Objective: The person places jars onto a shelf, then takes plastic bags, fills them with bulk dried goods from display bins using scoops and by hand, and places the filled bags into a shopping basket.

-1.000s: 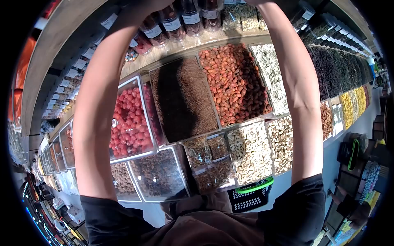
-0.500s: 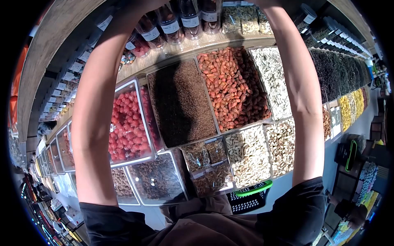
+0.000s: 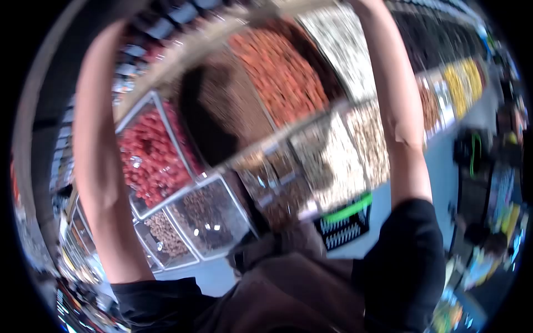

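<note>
Both of my forearms reach up past the top of the view, so neither hand shows, nor anything they may hold. My left forearm (image 3: 99, 127) crosses the left side, over a clear-lidded bin of red dried fruit (image 3: 150, 161). Over the right side runs my right forearm (image 3: 393, 83), beside a bin of whitish dried pieces (image 3: 344, 50). Between the arms lie a bin of fine brown grains (image 3: 239, 105), partly in shadow, and one of reddish-orange dried pods (image 3: 283, 77). The picture is smeared by motion.
Labelled jars (image 3: 183, 12) line a shelf at the top. Nearer bins hold pale slices (image 3: 338, 161), packaged brown goods (image 3: 275, 177) and dark pieces under a clear lid (image 3: 208, 222). A black basket with a green handle (image 3: 347, 227) stands below the counter. Yellow goods (image 3: 463, 83) lie farther right.
The view has turned and shifted, so the bins appear tilted and higher up, and are now blurred. Both forearms remain raised; the left appears farther left. The hands are out of view in both frames.
</note>
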A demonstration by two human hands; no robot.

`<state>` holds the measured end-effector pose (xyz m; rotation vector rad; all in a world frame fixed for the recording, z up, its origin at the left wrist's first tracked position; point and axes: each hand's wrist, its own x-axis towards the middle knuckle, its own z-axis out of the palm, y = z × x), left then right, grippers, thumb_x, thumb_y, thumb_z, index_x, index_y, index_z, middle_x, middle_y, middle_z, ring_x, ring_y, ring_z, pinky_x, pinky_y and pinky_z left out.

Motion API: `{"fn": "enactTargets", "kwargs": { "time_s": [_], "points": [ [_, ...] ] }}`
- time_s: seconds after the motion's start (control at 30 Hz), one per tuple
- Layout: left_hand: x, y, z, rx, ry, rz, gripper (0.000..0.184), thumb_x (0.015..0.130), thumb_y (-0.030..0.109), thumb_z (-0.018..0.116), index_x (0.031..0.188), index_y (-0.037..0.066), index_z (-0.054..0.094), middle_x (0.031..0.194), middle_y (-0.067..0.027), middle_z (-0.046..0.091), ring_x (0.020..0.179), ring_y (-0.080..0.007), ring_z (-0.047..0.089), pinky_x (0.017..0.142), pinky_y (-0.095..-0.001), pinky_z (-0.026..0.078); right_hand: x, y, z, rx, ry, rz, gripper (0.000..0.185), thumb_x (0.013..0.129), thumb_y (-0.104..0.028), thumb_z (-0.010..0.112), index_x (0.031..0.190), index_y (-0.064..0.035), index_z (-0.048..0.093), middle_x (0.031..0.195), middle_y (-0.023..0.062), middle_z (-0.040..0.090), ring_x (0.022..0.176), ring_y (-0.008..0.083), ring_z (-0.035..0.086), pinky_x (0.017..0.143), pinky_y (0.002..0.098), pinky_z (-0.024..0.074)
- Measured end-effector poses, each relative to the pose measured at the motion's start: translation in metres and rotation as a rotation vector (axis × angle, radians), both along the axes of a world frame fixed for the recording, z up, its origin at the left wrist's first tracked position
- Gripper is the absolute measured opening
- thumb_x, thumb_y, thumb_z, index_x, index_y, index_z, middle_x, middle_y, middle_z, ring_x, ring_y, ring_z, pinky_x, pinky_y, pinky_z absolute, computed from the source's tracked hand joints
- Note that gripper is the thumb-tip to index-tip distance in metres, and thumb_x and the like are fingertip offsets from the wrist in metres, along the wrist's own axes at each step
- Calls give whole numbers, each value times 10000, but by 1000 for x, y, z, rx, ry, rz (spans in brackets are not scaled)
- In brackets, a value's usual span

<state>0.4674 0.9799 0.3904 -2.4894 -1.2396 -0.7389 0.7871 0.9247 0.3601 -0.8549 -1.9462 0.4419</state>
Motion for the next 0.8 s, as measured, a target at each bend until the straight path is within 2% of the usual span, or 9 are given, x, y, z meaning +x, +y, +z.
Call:
{"fn": "enactTargets", "kwargs": {
  "time_s": [0.03,0.1,0.2,0.27,0.37,0.43,0.57,0.7,0.8],
  "points": [
    [-4,-25,0,96,16,-101,599,955,315,515,1383,-93,420,1406,-299,464,1271,-440,480,1055,-483,426,19,-41,-16,-18,113,53,681,882,-373,716,1399,-1,476,1330,213,575,1167,259,602,988,337,481],
    [-5,-110,-24,-188,-278,-33,482,952,293,621,1277,-58,563,1198,-183,633,1084,-260,613,932,-358,491,65,-156,-48,-284,332,56,543,894,-348,686,1281,15,571,1135,177,687,1069,276,658,953,368,500],
    [9,-282,-88,-317,-399,206,339,946,171,651,1228,-17,653,1069,-138,715,959,-165,672,868,-292,523,141,-327,-146,-519,467,-535,183,944,-156,651,1022,9,643,856,75,631,774,147,568,779,314,481],
    [-15,-360,-162,-511,-336,27,165,914,164,661,1020,55,724,988,-117,718,915,-204,675,838,-347,530,135,-434,-192,-552,686,-880,120,974,-103,597,925,-2,638,804,53,604,702,124,519,699,280,459],
    [13,-487,-218,-839,-465,322,55,887,61,679,853,64,722,938,-88,727,839,-168,687,742,-319,553,121,-586,-284,-922,1158,-1478,200,910,-213,656,898,-14,641,839,67,627,743,147,565,715,299,473],
    [32,-541,-216,-994,-570,324,83,881,61,692,812,39,733,916,-95,727,818,-184,692,715,-315,539,84,-602,-301,-1248,937,-1410,314,858,-278,688,983,5,629,917,74,633,805,159,575,740,319,474],
    [65,-580,-187,-976,-608,77,87,887,48,679,846,-21,712,908,-138,713,823,-231,697,746,-322,528,57,-590,-387,-1108,751,-1137,508,835,-232,706,1203,53,503,1061,107,634,916,180,581,820,305,458],
    [47,-610,-167,-957,-586,74,105,913,70,660,896,-30,690,932,-145,712,852,-250,696,768,-324,522,61,-550,-389,-1154,1173,-941,205,905,-36,516,1069,16,405,848,153,560,686,256,614,661,394,541],
    [20,-646,-162,-911,-602,203,140,940,91,640,910,-38,685,934,-146,713,848,-243,683,788,-317,511,64,-556,-403,-1168,1131,-874,186,913,-12,473,1076,21,390,840,171,548,666,278,622,628,420,558]
  ]
}}
